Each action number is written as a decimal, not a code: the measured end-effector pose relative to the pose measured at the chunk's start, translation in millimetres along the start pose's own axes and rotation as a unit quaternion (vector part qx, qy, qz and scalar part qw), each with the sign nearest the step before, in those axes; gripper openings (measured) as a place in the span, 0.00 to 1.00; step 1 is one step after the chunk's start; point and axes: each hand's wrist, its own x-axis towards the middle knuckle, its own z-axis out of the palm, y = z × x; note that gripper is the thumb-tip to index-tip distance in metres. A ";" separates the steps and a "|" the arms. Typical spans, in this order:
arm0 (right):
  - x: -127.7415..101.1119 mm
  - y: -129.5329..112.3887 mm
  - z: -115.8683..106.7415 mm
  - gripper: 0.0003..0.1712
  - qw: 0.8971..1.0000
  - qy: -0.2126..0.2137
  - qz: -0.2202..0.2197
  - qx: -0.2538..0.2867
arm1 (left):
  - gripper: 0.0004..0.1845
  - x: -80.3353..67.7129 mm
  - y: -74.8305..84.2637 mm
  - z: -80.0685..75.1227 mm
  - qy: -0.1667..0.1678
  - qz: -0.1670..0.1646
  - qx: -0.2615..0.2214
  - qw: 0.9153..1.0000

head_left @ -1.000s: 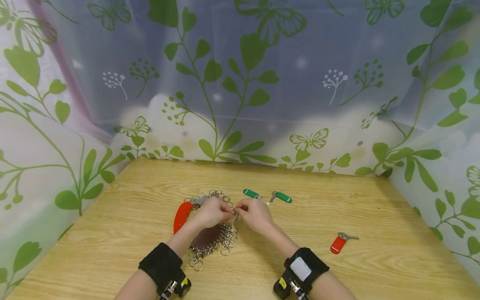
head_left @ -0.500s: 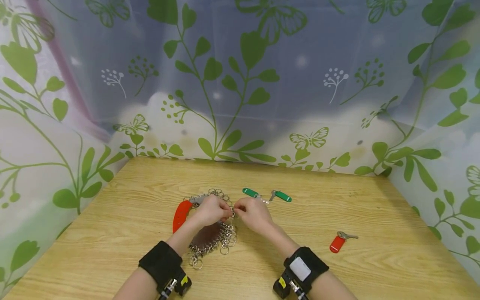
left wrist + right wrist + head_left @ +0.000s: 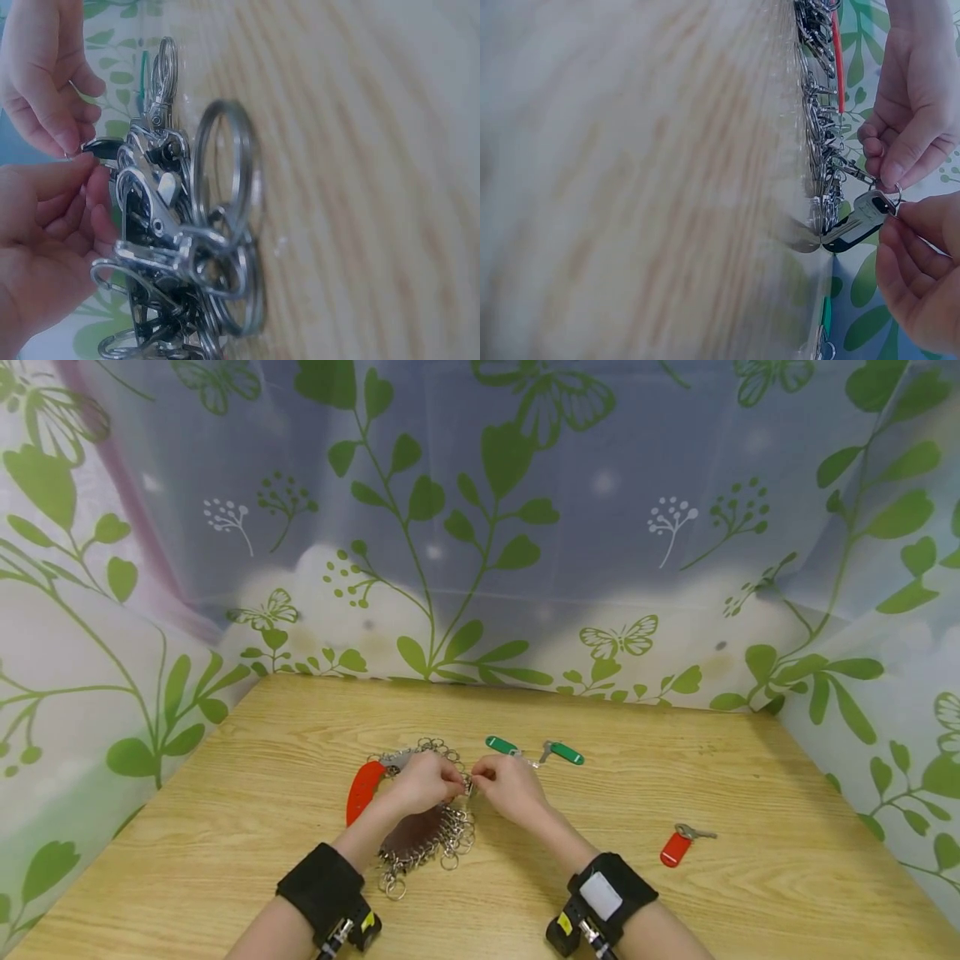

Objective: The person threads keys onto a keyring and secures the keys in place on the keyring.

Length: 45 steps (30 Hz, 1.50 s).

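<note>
Between my hands is a silver and black key (image 3: 859, 221) on a small split ring (image 3: 899, 193), linked to a metal swivel clasp (image 3: 855, 171). My left hand (image 3: 429, 783) pinches the ring between thumb and forefinger. Opposite it, my right hand (image 3: 512, 789) pinches the ring's other side, right at the key's head. Under my left hand lies a brown rounded piece (image 3: 412, 839), its edge crowded with clasps and split rings (image 3: 225, 169). A red curved strip (image 3: 363, 792) lies along its left side, partly hidden by my left forearm.
Two green key tags (image 3: 501, 745) with keys lie just beyond my right hand. A red key tag (image 3: 675, 850) with a key is farther right on the wooden table (image 3: 570, 893). Leaf-patterned cloth (image 3: 480, 527) encloses the back and sides.
Both hands stay nearly in place at the ring, with only slight finger shifts. The tags and the brown piece lie as before.
</note>
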 end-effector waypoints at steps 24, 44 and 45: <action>0.9 1.5 1.2 0.04 0.999 -0.008 -0.030 0.007 | 0.07 2.2 3.3 -0.1 0.011 -0.048 -0.024 0.998; -1.5 2.9 2.9 0.04 0.998 -0.012 -0.062 -0.026 | 0.07 0.9 0.4 0.7 0.011 -0.050 -0.038 0.998; -1.6 2.7 3.5 0.03 0.996 -0.009 -0.075 -0.040 | 0.07 0.3 0.8 0.7 0.013 -0.057 -0.043 0.997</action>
